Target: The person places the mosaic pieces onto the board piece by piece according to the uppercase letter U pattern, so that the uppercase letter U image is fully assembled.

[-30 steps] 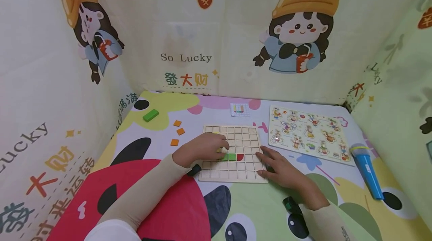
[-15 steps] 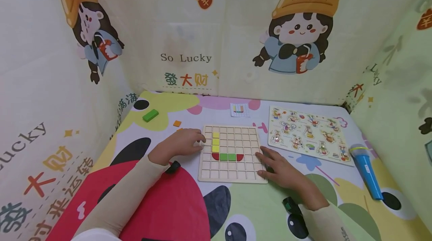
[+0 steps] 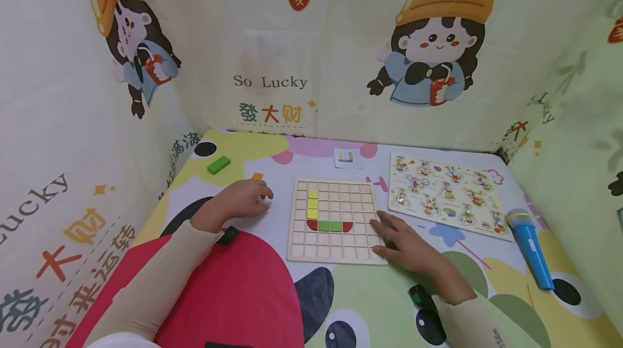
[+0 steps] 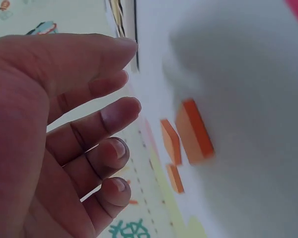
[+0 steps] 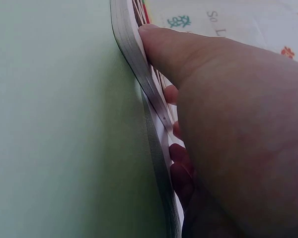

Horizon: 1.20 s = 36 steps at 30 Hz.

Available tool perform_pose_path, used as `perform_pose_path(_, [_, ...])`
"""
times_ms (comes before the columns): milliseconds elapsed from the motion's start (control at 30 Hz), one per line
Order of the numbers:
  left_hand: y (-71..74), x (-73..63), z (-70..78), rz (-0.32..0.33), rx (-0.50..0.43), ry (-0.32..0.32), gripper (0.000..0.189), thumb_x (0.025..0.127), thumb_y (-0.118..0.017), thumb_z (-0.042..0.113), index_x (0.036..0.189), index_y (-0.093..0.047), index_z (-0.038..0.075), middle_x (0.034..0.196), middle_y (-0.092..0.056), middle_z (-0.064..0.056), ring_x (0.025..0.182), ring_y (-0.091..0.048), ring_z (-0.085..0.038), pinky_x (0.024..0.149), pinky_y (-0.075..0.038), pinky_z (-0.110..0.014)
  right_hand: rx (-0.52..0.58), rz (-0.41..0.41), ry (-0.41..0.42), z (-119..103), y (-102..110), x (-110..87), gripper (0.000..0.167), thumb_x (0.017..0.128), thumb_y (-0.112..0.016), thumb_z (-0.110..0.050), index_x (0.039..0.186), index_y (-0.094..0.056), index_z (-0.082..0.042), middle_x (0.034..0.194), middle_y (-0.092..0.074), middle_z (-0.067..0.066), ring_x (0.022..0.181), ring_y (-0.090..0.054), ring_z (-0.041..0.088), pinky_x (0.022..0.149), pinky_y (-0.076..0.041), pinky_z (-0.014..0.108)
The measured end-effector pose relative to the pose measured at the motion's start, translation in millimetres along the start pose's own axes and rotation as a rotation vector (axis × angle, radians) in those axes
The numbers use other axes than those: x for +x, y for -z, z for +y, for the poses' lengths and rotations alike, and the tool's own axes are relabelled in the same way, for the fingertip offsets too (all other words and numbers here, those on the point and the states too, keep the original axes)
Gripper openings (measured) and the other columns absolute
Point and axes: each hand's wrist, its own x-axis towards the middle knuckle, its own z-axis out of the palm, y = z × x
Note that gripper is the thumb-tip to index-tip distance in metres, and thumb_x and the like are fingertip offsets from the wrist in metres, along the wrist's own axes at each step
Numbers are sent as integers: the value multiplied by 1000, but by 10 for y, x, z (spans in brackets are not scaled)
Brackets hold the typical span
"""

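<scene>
A wooden grid board [image 3: 336, 255] lies on the table. Set in it are a column of yellow tiles [image 3: 312, 205] and, below, two green tiles [image 3: 329, 226] with a rounded red piece [image 3: 347, 227] at each end of their row. My right hand [image 3: 406, 242] rests at the board's right edge, thumb and fingers on the rim [image 5: 156, 99]. Left of the board, my left hand [image 3: 238, 199] hovers with loosely bent fingers and nothing in it. Three orange tiles [image 4: 194, 134] lie on the table just beyond its fingertips; in the head view it hides most of them.
Behind the board lies a small pattern card [image 3: 347, 158]. A picture puzzle board [image 3: 445, 196] is at the back right, beside a blue toy microphone [image 3: 532, 250]. A green block [image 3: 218, 164] lies at the back left. Printed cloth walls [image 3: 340, 39] enclose the table.
My left hand has withdrawn from the grid, leftward to the orange tiles, uncovering the yellow column and the left red piece. My right hand has stayed on the board's edge.
</scene>
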Motion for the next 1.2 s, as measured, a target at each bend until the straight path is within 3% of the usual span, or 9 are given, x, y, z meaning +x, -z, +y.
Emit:
perform_pose_path(167, [24, -34, -117, -5, 15, 3, 21, 83, -74, 22, 103, -74, 16, 97, -64, 3, 82, -56, -11, 74, -50, -31, 2, 1, -1, 3, 15, -3, 74, 90, -58, -58, 151, -37, -20, 159, -20, 6, 143, -20, 34, 105, -30, 59])
perform_pose_path(367, [3, -60, -223, -33, -20, 78, 26, 82, -77, 25, 107, -74, 17, 94, -62, 6, 84, -55, -12, 73, -51, -30, 8, 0, -2, -5, 19, 2, 74, 90, -58, -57, 151, -37, -20, 159, -20, 6, 143, -20, 34, 105, -30, 59])
perform_pose_path(633, [-12, -109, -284, -35, -20, 53, 27, 80, -77, 24, 106, -74, 16, 85, -58, 6, 76, -52, -13, 67, -48, -29, 13, 8, 6, -21, 12, 10, 73, 91, -59, -55, 151, -38, -20, 159, -21, 7, 142, -21, 35, 105, -30, 59])
perform_pose_path(1033, [-34, -150, -381, -65, -73, 17, 23, 83, -78, 20, 105, -75, 16, 96, -63, 4, 87, -57, -15, 81, -50, -36, 10, -8, -1, -10, -11, -2, 73, 91, -59, -56, 151, -38, -21, 159, -20, 7, 143, -20, 34, 105, -29, 59])
perform_pose_path(1200, [-58, -121, -371, -73, -86, 49, 22, 84, -78, 22, 104, -74, 17, 94, -63, 6, 85, -56, -14, 80, -50, -35, 7, 1, 3, 10, -6, -8, 74, 90, -59, -56, 151, -37, -21, 159, -20, 6, 143, -20, 34, 105, -29, 58])
